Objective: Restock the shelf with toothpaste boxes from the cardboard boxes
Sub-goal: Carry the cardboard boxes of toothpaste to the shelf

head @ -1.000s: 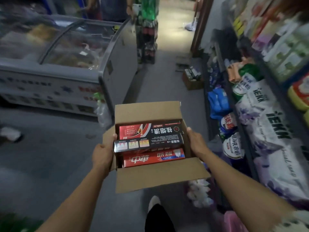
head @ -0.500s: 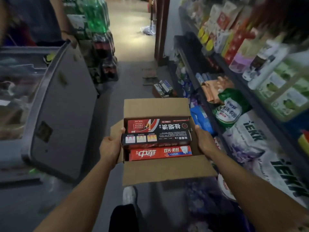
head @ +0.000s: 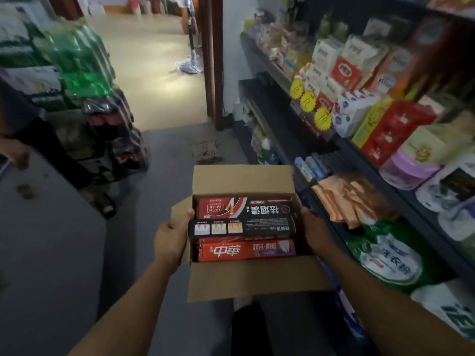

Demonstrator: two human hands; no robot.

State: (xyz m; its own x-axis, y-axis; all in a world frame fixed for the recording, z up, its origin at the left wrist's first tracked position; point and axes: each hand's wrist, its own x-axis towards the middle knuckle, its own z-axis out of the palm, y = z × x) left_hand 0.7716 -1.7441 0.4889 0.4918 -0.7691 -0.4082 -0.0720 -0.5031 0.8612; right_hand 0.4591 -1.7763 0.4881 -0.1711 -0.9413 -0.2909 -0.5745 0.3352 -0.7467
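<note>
While toothpaste boxes (head: 244,228) fill it, both hands, left (head: 171,241) and right (head: 317,233), grip the open cardboard box (head: 253,278) by its sides.

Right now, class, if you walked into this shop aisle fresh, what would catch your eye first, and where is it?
First, the open cardboard box at centre, gripped by the left hand and right hand, with a red toothpaste box nearest and a black toothpaste box lying across the top. Next, the yellow price tags on the crowded shelf to the right. On the left stand green shrink-wrapped bottles.
</note>
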